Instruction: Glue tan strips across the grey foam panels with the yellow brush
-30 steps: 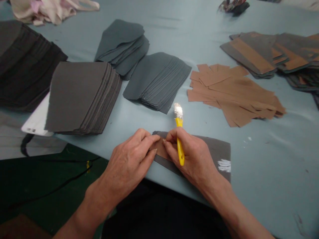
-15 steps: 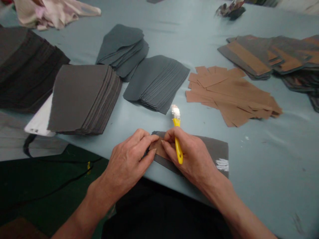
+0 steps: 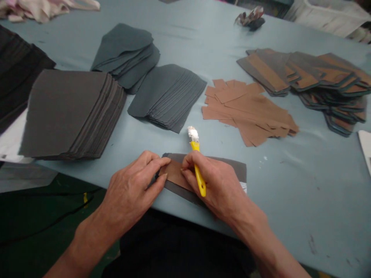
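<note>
A brown strip (image 3: 176,175) lies along a dark grey panel (image 3: 233,164) at the table's near edge. My left hand (image 3: 135,179) has its thumb and forefinger closed at the strip's left end, on the panel's edge. My right hand (image 3: 216,179) pinches the strip farther right. A brush with a yellow handle (image 3: 198,175) is tucked in my right hand, its white-coated bristles pointing away from me. White smears (image 3: 244,187) show at the panel's right end, partly hidden by my right hand.
Loose brown strips (image 3: 246,110) lie beyond my hands. Dark panels (image 3: 66,108) are stacked at left, beside fanned blue-grey pieces (image 3: 171,92). Panels bearing brown strips (image 3: 307,71) overlap at right. A crumpled scrap (image 3: 251,18) and a white crate (image 3: 330,15) stand farther back.
My right hand has slid right along the strip, away from my left fingertips, so more brown shows between them. It covers more of the white smears. The view has turned rightward.
</note>
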`<state>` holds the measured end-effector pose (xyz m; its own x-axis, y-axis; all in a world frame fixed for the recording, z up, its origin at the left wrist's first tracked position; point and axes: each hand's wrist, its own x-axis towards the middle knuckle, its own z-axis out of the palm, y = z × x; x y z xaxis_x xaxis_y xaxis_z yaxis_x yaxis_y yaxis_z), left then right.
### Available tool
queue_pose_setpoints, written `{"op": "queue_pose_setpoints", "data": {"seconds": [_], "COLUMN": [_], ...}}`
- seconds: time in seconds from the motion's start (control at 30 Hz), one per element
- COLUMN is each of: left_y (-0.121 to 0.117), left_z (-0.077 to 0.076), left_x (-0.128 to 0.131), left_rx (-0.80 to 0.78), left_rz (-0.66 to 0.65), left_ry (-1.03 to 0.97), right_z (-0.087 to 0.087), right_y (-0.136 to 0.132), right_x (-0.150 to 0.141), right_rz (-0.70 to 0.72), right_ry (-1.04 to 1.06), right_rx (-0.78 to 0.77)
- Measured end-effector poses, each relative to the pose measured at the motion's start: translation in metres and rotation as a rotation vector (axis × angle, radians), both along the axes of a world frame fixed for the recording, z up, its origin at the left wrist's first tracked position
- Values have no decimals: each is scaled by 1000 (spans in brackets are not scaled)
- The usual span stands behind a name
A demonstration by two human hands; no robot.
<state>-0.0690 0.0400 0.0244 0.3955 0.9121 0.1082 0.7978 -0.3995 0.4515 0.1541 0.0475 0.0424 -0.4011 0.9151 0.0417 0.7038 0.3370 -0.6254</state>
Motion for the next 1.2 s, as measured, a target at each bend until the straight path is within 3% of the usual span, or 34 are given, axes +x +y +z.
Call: {"op": "queue_pose_setpoints", "data": {"seconds": [0.47, 0.87, 1.2], "left_y": [-1, -3, -3], "left_z": [0, -1, -1], "left_x": [1, 1, 1], "left_rx": [12, 37, 18], "left_rz": [1, 2, 30], "left_ry": [5, 15, 26], "right_z": [13, 24, 18], "right_y": [-15, -21, -46], "right_x": [32, 54, 87], "right_rz": [-122, -12, -146], "right_ry": [-52, -58, -25], "right_rx": [-12, 116, 5]}}
